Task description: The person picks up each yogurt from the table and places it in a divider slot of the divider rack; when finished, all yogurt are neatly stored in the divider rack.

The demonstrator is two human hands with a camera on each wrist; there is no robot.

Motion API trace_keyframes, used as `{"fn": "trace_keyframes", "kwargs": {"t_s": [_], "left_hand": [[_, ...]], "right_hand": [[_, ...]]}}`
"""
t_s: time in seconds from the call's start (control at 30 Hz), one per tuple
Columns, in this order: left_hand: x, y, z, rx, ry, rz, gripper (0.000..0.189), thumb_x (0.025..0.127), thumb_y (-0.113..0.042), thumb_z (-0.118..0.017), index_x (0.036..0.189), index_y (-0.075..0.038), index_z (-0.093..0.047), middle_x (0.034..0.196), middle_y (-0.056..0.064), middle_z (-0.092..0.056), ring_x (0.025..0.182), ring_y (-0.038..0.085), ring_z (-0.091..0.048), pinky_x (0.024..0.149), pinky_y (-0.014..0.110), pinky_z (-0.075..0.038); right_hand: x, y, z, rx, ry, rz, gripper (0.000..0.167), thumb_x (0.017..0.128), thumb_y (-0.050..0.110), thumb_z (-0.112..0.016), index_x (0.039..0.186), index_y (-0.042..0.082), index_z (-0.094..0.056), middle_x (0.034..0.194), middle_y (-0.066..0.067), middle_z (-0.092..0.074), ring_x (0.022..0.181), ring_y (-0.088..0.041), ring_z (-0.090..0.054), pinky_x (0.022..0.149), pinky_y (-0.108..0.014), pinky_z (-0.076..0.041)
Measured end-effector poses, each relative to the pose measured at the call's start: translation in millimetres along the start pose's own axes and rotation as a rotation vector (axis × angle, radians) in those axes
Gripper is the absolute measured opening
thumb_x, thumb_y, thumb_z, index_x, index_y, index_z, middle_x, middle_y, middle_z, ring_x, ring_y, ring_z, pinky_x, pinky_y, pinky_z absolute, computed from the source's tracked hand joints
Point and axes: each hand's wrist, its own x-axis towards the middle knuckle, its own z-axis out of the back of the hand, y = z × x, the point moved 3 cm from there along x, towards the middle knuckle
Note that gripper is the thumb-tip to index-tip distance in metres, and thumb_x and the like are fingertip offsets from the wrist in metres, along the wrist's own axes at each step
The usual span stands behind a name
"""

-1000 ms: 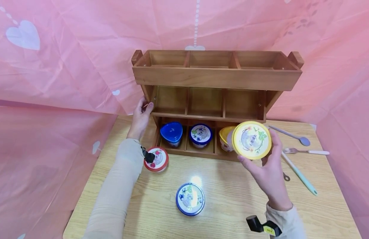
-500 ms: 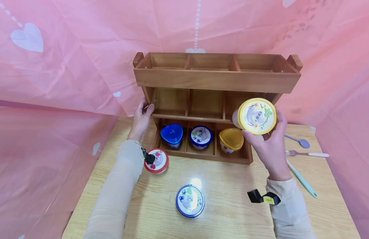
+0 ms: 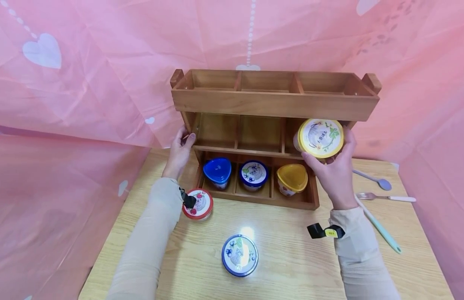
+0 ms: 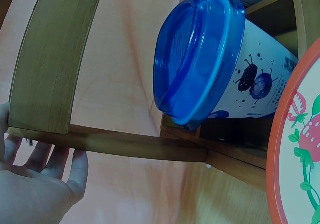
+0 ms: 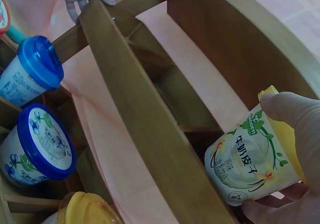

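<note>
Near counter: pale wood-grain counter; closest, a round white tub with a dark-blue-rimmed lid, catching glare.
By rack's left front: round white tub with a red-rimmed lid, just beside the brown three-tier wooden rack.
Right side: mint-handled utensil, white-handled metal fork, lavender spoon.
Bottom tier: left to right, a tub with a bright-blue rounded-triangular lid, one with a dark-blue round lid, one with a yellow rounded-triangular lid.
Right hand: clamped round a round white tub with a yellow-rimmed lid, tilted, at the middle tier's right compartment; base contact I can't tell.
Left hand: gripping the rack's left side, well apart from my right.
Risk: headroom looks tight to me. Too much lift could catch the lid under the top tier; a hard knock could shift the rack if my left hold is light; a thumb slip might drop the tub onto the yellow lid below.
Backdrop: pink cloth, white hearts.
</note>
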Motion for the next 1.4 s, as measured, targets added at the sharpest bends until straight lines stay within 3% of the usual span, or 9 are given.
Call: {"fn": "trace_keyframes", "kwargs": {"t_s": [0.13, 0.27, 0.47, 0.67, 0.9, 1.07, 1.2, 1.3, 1.4], "left_hand": [[-0.2, 0.0, 0.0, -0.002, 0.005, 0.002, 0.055, 0.104, -0.025, -0.049, 0.155, -0.015, -0.03, 0.152, 0.013, -0.039, 0.141, 0.025, -0.039, 0.12, 0.036, -0.03], [0.0, -0.2, -0.3, -0.006, 0.004, -0.001, 0.055, 0.104, -0.024, -0.049, 0.154, -0.014, -0.031, 0.152, 0.014, -0.04, 0.14, 0.026, -0.04, 0.12, 0.036, -0.031], [0.1, -0.4, -0.8, -0.009, 0.0, 0.001, 0.055, 0.104, -0.024, -0.049, 0.154, -0.013, -0.031, 0.152, 0.014, -0.04, 0.14, 0.025, -0.04, 0.119, 0.036, -0.031], [-0.3, -0.8, -0.7, -0.005, 0.001, 0.008, 0.056, 0.104, -0.025, -0.049, 0.155, -0.014, -0.03, 0.152, 0.013, -0.039, 0.141, 0.024, -0.039, 0.12, 0.035, -0.03], [0.7, 1.0, -0.4, -0.015, 0.001, 0.002, 0.056, 0.104, -0.025, -0.049, 0.155, -0.013, -0.03, 0.152, 0.014, -0.039, 0.14, 0.025, -0.039, 0.12, 0.035, -0.03], [0.7, 1.8, -1.4, -0.035, -0.011, -0.024, 0.054, 0.104, -0.02, -0.049, 0.154, -0.01, -0.032, 0.149, 0.017, -0.042, 0.138, 0.026, -0.042, 0.119, 0.035, -0.032], [0.8, 0.6, -1.5, -0.046, -0.014, -0.035, 0.052, 0.104, -0.018, -0.049, 0.153, -0.01, -0.033, 0.147, 0.018, -0.044, 0.136, 0.026, -0.044, 0.118, 0.035, -0.033], [-1.6, -4.6, -1.0, -0.052, -0.006, -0.02, 0.052, 0.104, -0.017, -0.049, 0.153, -0.009, -0.033, 0.148, 0.019, -0.043, 0.137, 0.027, -0.043, 0.118, 0.035, -0.032], [-7.2, -14.5, -2.1, -0.049, 0.002, -0.01, 0.052, 0.104, -0.015, -0.048, 0.152, -0.007, -0.033, 0.148, 0.021, -0.042, 0.138, 0.03, -0.042, 0.119, 0.037, -0.032]], "right_hand": [[7.2, -6, -3, -0.096, -0.001, 0.0, 0.102, 0.075, 0.001, -0.081, 0.151, 0.022, -0.018, 0.141, 0.0, -0.037, 0.123, -0.014, -0.046, 0.093, -0.011, -0.046], [12.1, -11, -3, -0.234, 0.003, 0.0, 0.104, 0.074, 0.007, -0.083, 0.153, 0.02, -0.016, 0.146, -0.004, -0.034, 0.125, -0.013, -0.043, 0.104, -0.016, -0.037], [14.3, -13, -5, -0.366, 0.035, -0.001, 0.106, 0.076, 0.015, -0.084, 0.155, 0.012, -0.012, 0.149, -0.015, -0.033, 0.13, -0.026, -0.041, 0.116, -0.032, -0.03], [14.5, -13, -5, -0.443, 0.055, 0.005, 0.108, 0.076, 0.017, -0.083, 0.155, 0.005, -0.011, 0.149, -0.023, -0.032, 0.134, -0.035, -0.038, 0.119, -0.044, -0.027], [13.7, -13, -3, -0.455, 0.078, 0.018, 0.109, 0.078, 0.016, -0.082, 0.156, 0.003, -0.007, 0.151, -0.025, -0.027, 0.137, -0.039, -0.033, 0.121, -0.046, -0.023], [6.7, -9, 0, -0.354, 0.085, -0.009, 0.109, 0.08, 0.012, -0.081, 0.157, 0.009, -0.004, 0.157, -0.017, -0.021, 0.144, -0.03, -0.029, 0.121, -0.042, -0.026], [-7.6, -3, 6, -0.277, 0.083, -0.032, 0.107, 0.081, 0.007, -0.079, 0.157, 0.014, -0.004, 0.16, -0.011, -0.018, 0.148, -0.028, -0.024, 0.119, -0.046, -0.03], [-23.8, 3, 9, -0.296, 0.084, -0.021, 0.103, 0.081, 0.007, -0.079, 0.157, 0.014, -0.01, 0.158, -0.011, -0.022, 0.147, -0.03, -0.026, 0.117, -0.05, -0.032], [-42.2, 6, 9, -0.32, 0.093, 0.004, 0.096, 0.081, 0.005, -0.079, 0.155, 0.011, -0.018, 0.155, -0.011, -0.028, 0.144, -0.03, -0.031, 0.115, -0.041, -0.037]]}}
